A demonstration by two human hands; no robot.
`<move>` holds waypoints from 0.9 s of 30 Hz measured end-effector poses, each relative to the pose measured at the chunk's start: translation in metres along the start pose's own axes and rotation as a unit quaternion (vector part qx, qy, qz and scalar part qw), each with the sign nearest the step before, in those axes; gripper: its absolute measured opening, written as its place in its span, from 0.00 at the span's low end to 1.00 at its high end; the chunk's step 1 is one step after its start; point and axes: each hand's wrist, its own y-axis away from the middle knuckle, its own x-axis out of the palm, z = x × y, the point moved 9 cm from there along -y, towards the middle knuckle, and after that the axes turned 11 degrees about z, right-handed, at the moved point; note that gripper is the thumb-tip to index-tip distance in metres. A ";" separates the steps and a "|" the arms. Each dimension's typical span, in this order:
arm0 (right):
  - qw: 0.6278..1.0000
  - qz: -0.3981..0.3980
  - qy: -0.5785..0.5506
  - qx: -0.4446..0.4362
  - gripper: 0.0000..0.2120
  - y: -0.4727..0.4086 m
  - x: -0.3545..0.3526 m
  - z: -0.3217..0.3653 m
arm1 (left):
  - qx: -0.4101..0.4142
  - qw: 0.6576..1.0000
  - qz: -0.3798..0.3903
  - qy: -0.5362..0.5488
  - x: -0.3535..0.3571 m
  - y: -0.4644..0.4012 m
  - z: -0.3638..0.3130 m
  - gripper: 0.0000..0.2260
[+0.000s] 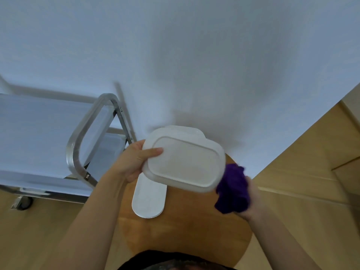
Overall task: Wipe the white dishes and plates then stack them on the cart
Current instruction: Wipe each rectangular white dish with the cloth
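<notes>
My left hand grips the left edge of a white rounded-rectangular dish, thumb on top, holding it tilted above a round wooden table. My right hand clutches a bunched purple cloth just off the dish's lower right corner. A long white oval plate lies on the table under the held dish. Another white dish edge shows behind the held one. The metal cart stands to the left with a bare top shelf.
The cart's steel handle loop faces the table, and a caster sits on the wooden floor. A white wall fills the upper view. My dark clothing shows at the bottom edge.
</notes>
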 end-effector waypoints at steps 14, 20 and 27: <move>0.607 0.317 0.720 -0.116 0.25 0.003 0.178 0.007 | 0.023 0.932 0.129 -0.339 0.068 0.009 -0.038 0.14; 0.714 0.297 0.621 -0.130 0.25 -0.002 0.166 0.028 | 0.085 0.972 0.052 -0.211 0.056 0.018 -0.046 0.12; 0.771 0.237 0.577 -0.129 0.20 -0.003 0.117 0.051 | 0.152 0.982 -0.047 -0.097 0.024 0.024 -0.068 0.14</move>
